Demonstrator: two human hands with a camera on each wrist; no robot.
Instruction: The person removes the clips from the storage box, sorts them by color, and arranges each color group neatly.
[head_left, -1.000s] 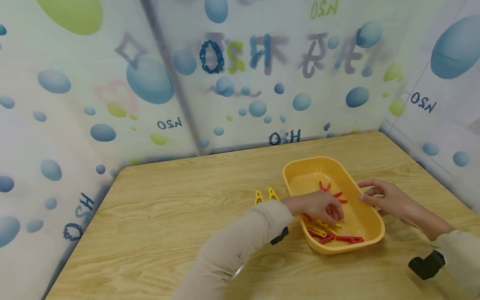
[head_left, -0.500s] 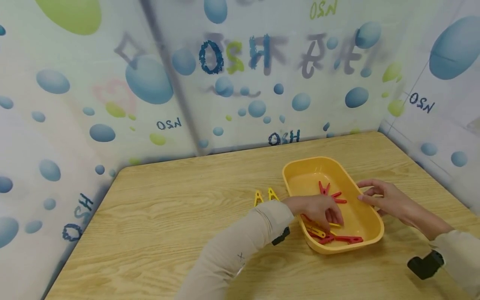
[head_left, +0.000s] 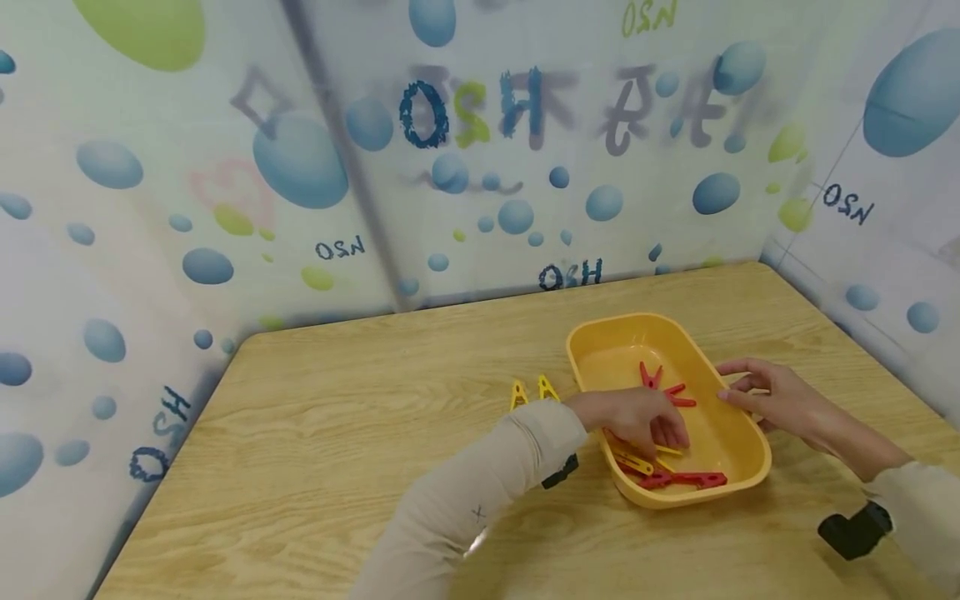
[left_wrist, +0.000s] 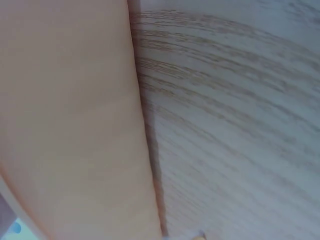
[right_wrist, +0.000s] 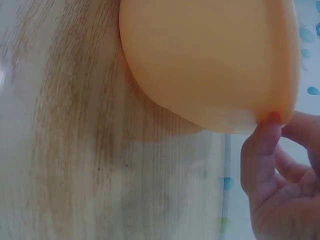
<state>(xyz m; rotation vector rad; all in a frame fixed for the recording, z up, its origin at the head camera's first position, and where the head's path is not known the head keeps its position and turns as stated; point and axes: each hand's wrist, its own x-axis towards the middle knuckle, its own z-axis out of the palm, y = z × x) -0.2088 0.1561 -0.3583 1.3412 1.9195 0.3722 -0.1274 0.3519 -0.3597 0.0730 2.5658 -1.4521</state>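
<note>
A yellow plastic basin stands on the table with red and yellow clothespins inside. My left hand reaches over its left rim, fingers bent down among the yellow clothespins and a red clothespin near the front. The left fingertips are hidden, and I cannot tell whether they pinch a clothespin. Farther back in the basin lie red clothespins. My right hand pinches the right rim, thumb against the basin wall in the right wrist view. The left wrist view shows mostly the basin's outer side.
Two yellow clothespins show left of the basin, partly behind the left sleeve. The wood-grain table extends leftward. A bubble-patterned curtain rises behind its back edge.
My left hand has shifted slightly down and toward the near end of the basin, its fingers lower among the clothespins. My right hand keeps its place on the rim.
</note>
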